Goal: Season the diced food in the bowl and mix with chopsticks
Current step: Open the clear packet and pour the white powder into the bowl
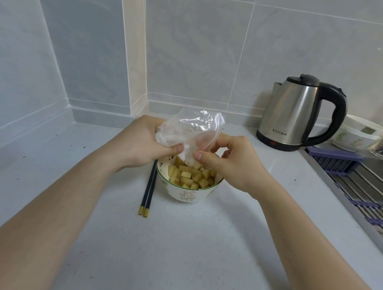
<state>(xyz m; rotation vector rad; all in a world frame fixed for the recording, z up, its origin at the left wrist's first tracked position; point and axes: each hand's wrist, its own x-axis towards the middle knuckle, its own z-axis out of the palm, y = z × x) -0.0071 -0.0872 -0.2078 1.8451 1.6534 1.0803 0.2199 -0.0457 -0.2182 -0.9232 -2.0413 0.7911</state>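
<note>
A clear plastic bag (188, 131) of white seasoning is held tilted over the floral bowl (187, 194) of diced food (190, 175), gripped in the curled fingers of the left hand (142, 140) and pinched at its mouth by the right hand (227, 161), apparently so the powder falls straight onto the cubes. The chopsticks (149, 187) are left flat on the counter (181, 254) just beside the bowl, presumably ready for mixing. Whether powder is actually falling cannot be made out, and the bowl's far rim is hidden by the hands.
</note>
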